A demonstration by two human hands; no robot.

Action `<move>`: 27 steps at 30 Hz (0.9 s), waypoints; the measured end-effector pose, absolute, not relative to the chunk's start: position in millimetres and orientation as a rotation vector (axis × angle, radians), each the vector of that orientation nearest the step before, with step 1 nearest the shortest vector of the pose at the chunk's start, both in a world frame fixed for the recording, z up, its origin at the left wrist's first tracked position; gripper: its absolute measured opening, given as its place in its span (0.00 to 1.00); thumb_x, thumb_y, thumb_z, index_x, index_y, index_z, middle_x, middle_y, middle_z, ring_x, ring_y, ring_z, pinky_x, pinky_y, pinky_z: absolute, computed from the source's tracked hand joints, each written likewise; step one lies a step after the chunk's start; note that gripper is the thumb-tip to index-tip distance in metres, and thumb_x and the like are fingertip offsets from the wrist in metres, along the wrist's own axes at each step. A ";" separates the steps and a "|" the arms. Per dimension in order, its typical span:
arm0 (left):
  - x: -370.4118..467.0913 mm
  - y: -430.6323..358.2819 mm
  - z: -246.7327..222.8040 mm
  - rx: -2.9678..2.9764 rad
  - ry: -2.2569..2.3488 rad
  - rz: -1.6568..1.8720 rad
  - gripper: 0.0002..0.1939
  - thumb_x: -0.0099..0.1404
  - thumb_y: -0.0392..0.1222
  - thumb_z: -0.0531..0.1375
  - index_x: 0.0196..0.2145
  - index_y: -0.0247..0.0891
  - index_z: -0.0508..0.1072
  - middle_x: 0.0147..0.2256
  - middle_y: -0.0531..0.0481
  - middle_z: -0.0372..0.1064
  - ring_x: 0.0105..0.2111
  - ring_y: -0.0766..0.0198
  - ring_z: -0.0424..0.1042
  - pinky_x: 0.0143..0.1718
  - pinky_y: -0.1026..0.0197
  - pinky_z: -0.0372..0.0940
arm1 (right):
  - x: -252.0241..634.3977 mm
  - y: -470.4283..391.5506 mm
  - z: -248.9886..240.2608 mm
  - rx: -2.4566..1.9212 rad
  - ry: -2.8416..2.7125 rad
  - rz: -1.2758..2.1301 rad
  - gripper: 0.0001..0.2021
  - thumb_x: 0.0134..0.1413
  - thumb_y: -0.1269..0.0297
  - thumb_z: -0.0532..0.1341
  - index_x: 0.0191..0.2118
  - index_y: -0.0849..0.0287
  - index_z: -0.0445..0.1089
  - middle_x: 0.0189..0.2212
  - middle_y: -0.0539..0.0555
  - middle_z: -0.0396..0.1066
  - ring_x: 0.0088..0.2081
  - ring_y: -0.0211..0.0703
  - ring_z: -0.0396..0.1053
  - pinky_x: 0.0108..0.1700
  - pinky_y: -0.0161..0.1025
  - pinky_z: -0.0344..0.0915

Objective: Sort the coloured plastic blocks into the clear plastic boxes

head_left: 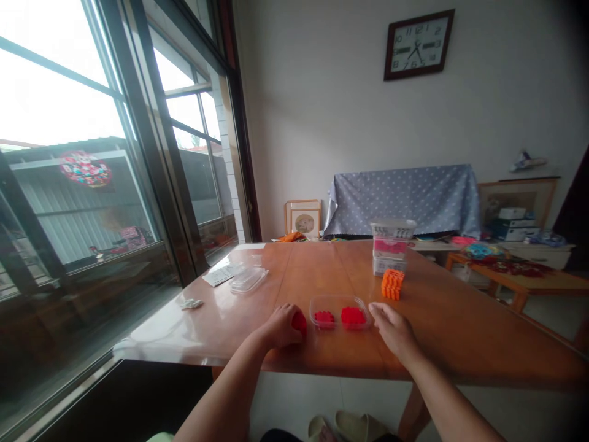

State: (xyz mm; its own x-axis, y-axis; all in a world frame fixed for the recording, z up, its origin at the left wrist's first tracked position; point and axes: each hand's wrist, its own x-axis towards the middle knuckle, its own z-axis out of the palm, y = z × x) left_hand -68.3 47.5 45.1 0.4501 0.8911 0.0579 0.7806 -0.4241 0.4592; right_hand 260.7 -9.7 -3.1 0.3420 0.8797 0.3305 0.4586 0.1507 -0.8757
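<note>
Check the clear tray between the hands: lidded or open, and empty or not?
Open and not empty. The clear tray shows no cover, holds two red piles, and a clear lid lies apart on the table.

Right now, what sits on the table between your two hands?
In the head view, a clear plastic tray holding two piles of red pieces lies between the left hand, which grips a red piece, and the right hand.

The wall clock (418,44) shows numerals 1 to 12 on its dial; nothing else is legible.
</note>
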 end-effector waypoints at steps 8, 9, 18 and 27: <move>-74.3 37.3 30.6 2.162 1.496 0.538 0.39 0.48 0.45 0.68 0.58 0.43 0.63 0.56 0.44 0.65 0.54 0.51 0.66 0.52 0.56 0.63 | 258.2 -8.2 -2.3 -1.476 -1.373 0.470 0.26 0.56 0.37 0.54 0.44 0.54 0.74 0.36 0.55 0.79 0.39 0.49 0.76 0.43 0.41 0.69; -75.4 35.7 29.5 2.146 1.489 0.556 0.41 0.48 0.45 0.68 0.60 0.43 0.61 0.57 0.44 0.64 0.55 0.52 0.65 0.54 0.56 0.62 | 257.1 -9.7 -1.5 -1.480 -1.394 0.473 0.26 0.57 0.37 0.53 0.43 0.54 0.74 0.36 0.54 0.79 0.39 0.49 0.76 0.44 0.41 0.69; -79.3 26.5 25.6 2.107 1.408 0.699 0.45 0.48 0.45 0.70 0.62 0.40 0.60 0.58 0.42 0.63 0.57 0.53 0.64 0.57 0.56 0.60 | 243.5 -30.9 1.0 -1.617 -1.453 0.255 0.24 0.61 0.40 0.51 0.41 0.52 0.74 0.36 0.53 0.78 0.40 0.48 0.74 0.43 0.39 0.65; -79.6 27.3 25.8 2.159 1.394 0.696 0.35 0.49 0.46 0.70 0.54 0.40 0.67 0.52 0.46 0.68 0.51 0.56 0.67 0.54 0.57 0.62 | 236.6 -28.0 1.8 -1.700 -1.464 0.135 0.25 0.61 0.39 0.50 0.40 0.52 0.75 0.34 0.53 0.77 0.36 0.46 0.73 0.39 0.37 0.63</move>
